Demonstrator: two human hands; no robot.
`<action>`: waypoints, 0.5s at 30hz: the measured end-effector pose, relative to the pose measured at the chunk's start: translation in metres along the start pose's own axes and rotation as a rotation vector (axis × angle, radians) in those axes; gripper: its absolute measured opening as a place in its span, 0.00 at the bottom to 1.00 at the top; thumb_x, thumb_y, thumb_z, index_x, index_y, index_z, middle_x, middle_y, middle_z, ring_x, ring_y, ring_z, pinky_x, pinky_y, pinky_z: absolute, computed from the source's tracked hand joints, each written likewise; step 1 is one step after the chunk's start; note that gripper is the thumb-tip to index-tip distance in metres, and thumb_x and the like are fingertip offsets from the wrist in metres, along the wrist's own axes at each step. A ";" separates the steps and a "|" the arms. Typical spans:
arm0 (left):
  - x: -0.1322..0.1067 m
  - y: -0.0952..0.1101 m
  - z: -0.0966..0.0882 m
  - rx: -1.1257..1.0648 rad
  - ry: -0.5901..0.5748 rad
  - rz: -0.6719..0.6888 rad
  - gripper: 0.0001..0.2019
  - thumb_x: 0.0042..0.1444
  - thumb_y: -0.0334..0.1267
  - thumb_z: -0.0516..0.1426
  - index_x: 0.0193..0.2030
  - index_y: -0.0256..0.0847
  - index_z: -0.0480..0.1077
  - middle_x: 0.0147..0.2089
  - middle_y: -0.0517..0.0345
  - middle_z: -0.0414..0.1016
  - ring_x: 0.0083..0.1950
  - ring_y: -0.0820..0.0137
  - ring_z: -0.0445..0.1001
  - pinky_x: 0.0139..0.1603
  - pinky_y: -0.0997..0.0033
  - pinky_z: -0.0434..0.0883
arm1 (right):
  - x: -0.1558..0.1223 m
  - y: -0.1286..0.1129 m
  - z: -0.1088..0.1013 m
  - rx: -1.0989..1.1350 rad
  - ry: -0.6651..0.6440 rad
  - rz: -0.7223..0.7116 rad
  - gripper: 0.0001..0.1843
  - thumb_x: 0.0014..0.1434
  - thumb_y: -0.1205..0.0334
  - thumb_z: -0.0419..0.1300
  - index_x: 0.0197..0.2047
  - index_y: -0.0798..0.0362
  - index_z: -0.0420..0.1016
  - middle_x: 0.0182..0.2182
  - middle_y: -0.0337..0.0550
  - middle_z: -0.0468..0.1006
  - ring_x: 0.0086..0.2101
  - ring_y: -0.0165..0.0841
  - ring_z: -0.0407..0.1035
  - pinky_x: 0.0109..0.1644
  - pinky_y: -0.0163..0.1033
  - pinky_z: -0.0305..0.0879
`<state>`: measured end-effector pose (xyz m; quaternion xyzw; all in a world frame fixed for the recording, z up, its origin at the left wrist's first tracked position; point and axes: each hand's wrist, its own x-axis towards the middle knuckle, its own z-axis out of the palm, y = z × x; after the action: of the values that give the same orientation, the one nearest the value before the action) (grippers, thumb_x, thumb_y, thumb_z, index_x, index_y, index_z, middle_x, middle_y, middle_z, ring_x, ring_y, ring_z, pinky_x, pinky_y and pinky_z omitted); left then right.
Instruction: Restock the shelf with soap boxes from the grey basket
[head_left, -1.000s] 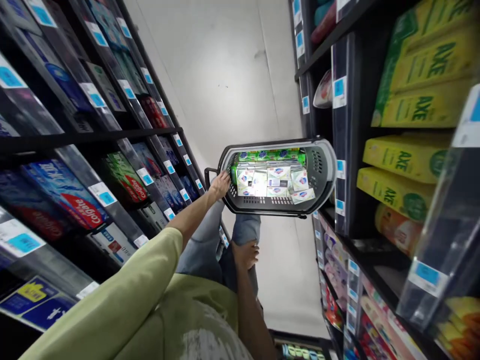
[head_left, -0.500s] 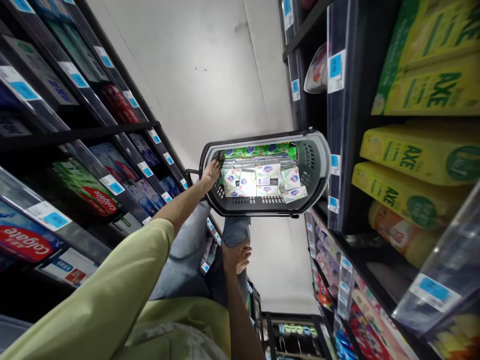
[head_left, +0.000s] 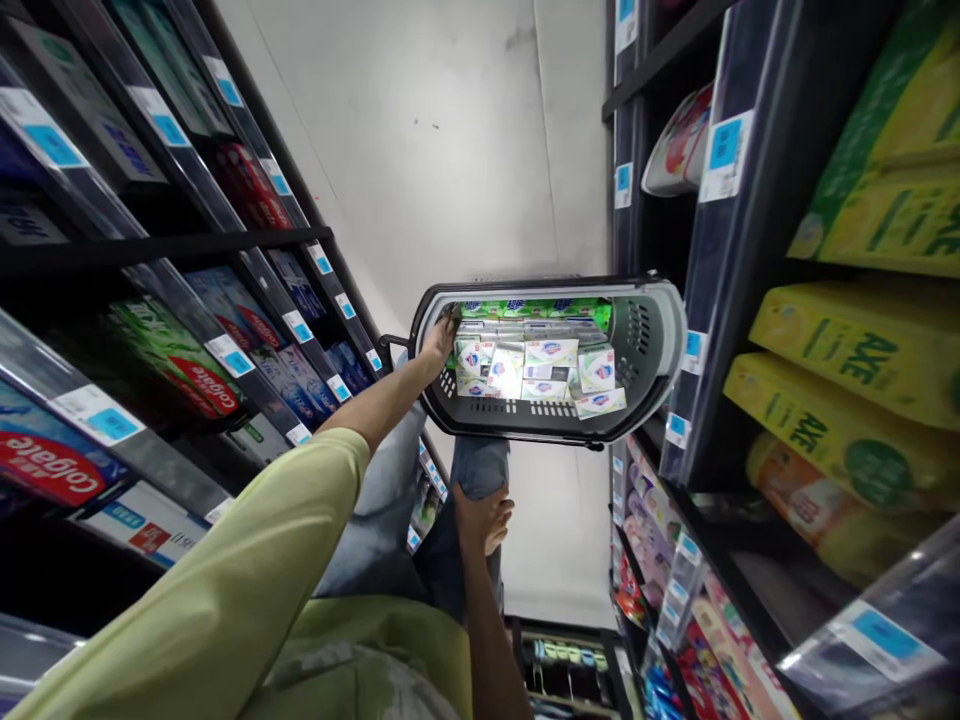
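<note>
White boxes [head_left: 551,356] and green packs [head_left: 516,308] sit in basket [head_left: 665,340], just past the knee [head_left: 480,466]. I see left hand [head_left: 442,340] inside its left end, can't tell grip; right hand [head_left: 484,517] half-open on knee.

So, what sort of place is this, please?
Probably a supermarket aisle: black shelves with blue-and-white rectangular price tags, stacked yellow AXE packages, and a grey plastic shopping basket holding white rectangular boxes.

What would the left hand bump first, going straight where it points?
From the left hand, probably the green, blue-lettered packet at the far left inside the grey plastic basket, though depth is unclear: the basket itself might come first.
</note>
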<state>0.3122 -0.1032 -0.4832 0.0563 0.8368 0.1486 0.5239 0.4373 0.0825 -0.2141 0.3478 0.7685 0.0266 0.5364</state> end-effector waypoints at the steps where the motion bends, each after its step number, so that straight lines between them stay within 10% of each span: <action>1: 0.000 0.001 0.000 0.008 -0.001 -0.002 0.35 0.49 0.30 0.51 0.67 0.27 0.70 0.70 0.36 0.67 0.81 0.55 0.43 0.79 0.42 0.32 | 0.001 0.000 -0.001 0.002 -0.001 0.002 0.53 0.53 0.40 0.67 0.70 0.64 0.57 0.54 0.66 0.71 0.52 0.55 0.68 0.52 0.53 0.67; 15: 0.037 -0.005 -0.017 0.009 0.023 0.054 0.27 0.54 0.30 0.51 0.59 0.43 0.77 0.67 0.49 0.72 0.78 0.65 0.52 0.80 0.50 0.40 | 0.004 0.000 0.003 -0.044 0.032 -0.013 0.48 0.56 0.39 0.65 0.69 0.62 0.58 0.52 0.63 0.73 0.52 0.55 0.70 0.51 0.53 0.69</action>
<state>0.2809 -0.1017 -0.5100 0.0797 0.8416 0.1596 0.5097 0.4388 0.0840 -0.2189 0.3306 0.7784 0.0458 0.5317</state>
